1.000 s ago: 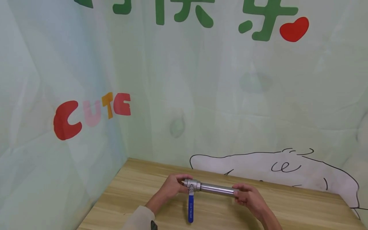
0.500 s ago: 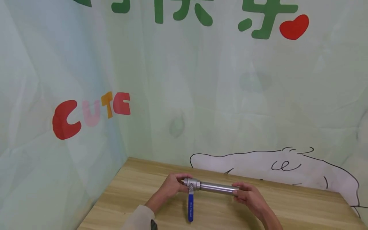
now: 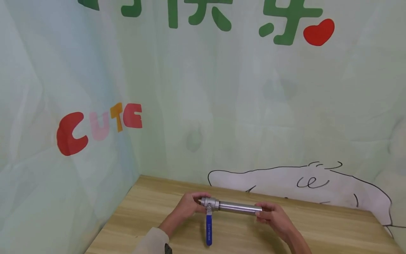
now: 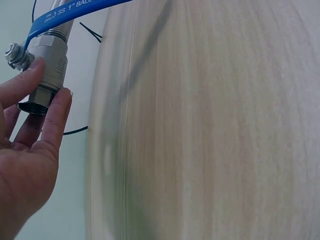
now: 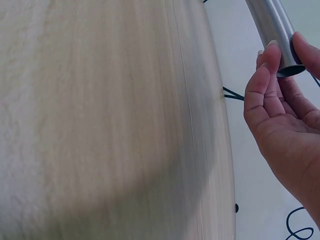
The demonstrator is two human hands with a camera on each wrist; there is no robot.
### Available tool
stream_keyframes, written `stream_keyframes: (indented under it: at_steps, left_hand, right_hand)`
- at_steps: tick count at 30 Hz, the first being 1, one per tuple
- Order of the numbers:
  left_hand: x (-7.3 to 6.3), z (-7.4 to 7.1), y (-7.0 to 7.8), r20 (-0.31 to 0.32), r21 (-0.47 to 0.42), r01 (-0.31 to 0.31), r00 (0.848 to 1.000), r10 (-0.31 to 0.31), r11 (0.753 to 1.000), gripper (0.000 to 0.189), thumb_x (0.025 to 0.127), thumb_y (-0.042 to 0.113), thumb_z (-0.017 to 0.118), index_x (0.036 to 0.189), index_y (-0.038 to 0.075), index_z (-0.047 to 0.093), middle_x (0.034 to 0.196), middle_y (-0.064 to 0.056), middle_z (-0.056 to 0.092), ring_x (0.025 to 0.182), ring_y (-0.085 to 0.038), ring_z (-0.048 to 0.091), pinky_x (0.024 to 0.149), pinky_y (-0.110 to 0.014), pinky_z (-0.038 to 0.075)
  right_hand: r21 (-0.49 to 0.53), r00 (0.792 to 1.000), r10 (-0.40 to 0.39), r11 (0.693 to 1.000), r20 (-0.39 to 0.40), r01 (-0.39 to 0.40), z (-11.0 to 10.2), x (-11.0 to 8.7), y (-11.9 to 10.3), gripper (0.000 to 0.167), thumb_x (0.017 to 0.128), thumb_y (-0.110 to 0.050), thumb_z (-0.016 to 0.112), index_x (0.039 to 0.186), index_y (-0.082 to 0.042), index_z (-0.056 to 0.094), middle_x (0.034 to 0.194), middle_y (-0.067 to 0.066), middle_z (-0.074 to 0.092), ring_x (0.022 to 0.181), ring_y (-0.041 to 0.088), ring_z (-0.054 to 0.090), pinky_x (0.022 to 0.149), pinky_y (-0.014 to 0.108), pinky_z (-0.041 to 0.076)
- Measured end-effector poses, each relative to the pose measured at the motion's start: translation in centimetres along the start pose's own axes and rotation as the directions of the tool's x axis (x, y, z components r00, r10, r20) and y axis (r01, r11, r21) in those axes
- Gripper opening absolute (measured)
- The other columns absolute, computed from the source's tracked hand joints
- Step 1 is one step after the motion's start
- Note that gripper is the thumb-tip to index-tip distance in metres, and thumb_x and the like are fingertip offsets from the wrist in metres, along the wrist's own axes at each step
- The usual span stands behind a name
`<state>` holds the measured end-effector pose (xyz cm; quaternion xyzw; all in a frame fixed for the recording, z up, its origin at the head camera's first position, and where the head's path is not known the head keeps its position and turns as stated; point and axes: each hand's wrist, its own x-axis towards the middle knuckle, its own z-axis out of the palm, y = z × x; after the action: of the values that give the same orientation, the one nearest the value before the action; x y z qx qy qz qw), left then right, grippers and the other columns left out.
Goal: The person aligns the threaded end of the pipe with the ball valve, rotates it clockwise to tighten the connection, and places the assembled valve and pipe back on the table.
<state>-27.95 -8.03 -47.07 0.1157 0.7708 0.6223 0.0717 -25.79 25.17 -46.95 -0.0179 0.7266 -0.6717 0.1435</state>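
My left hand (image 3: 187,205) grips the body of a metal ball valve (image 3: 210,203) between thumb and fingers. The valve's blue lever (image 3: 209,230) points toward me in the head view. A shiny metal pipe (image 3: 239,207) runs rightward out of the valve, with threads showing at the joint in the left wrist view. At the pipe's free end, my right hand (image 3: 275,218) pinches it with thumb and fingertips. The right wrist view shows the open pipe end (image 5: 291,70) between those fingers, and the left wrist view shows the valve's open end (image 4: 34,108).
Both hands hold the parts over a wood-grain table (image 3: 149,197). Behind it hangs a pale green cloth backdrop (image 3: 241,141) with green characters, a red heart (image 3: 319,32) and a line drawing. Another cloth side (image 3: 38,197) with coloured letters borders the table's left edge.
The head view has shifted slightly, so everything sits a little further left. Both hands keep the same hold on the valve and pipe.
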Motion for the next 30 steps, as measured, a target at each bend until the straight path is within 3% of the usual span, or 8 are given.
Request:
stream_keyframes:
  at_steps: [9,18,24,30]
  left_hand:
    - [-0.03,-0.22,0.0,0.004,-0.018,0.021,1.0,-0.021,1.0,0.049,0.066,-0.006,0.08,0.112,0.008,0.072,0.107,-0.009,0.067,0.089,-0.022,0.06,0.075,-0.031,0.053]
    - [-0.08,-0.19,0.11,0.006,-0.01,0.018,1.0,-0.018,1.0,0.05,0.066,-0.006,0.08,0.114,0.005,0.07,0.108,-0.01,0.067,0.091,-0.021,0.061,0.078,-0.032,0.054]
    - [-0.08,-0.17,0.21,0.003,-0.012,0.024,1.0,-0.024,1.0,0.049,0.066,-0.007,0.079,0.112,0.008,0.071,0.108,-0.01,0.067,0.09,-0.021,0.061,0.078,-0.032,0.055]
    - [-0.05,-0.16,0.2,0.0,-0.007,0.024,1.0,-0.024,1.0,0.048,0.066,-0.009,0.079,0.111,0.009,0.072,0.109,-0.01,0.067,0.09,-0.021,0.061,0.078,-0.032,0.056]
  right_hand:
    - [0.015,1.0,-0.004,1.0,0.028,0.004,-0.23,0.05,0.15,0.048,0.093,-0.016,0.064,0.125,0.017,0.049,0.105,0.01,0.061,0.093,0.018,0.061,0.082,0.028,0.054]
    - [-0.022,0.999,-0.031,0.999,-0.018,0.03,0.26,-0.11,0.17,0.052,0.086,-0.012,0.069,0.13,0.009,0.051,0.126,0.019,0.052,0.097,0.019,0.058,0.083,0.03,0.052]
    - [-0.038,0.997,-0.068,0.997,-0.037,0.066,0.53,-0.08,0.2,0.051,0.082,-0.005,0.07,0.127,0.01,0.05,0.122,0.017,0.052,0.091,0.018,0.054,0.078,0.029,0.049]
    - [-0.023,0.997,-0.076,0.997,-0.032,0.075,0.45,-0.01,0.44,0.048,0.086,-0.009,0.068,0.126,0.012,0.05,0.119,0.017,0.054,0.094,0.018,0.056,0.081,0.028,0.052]
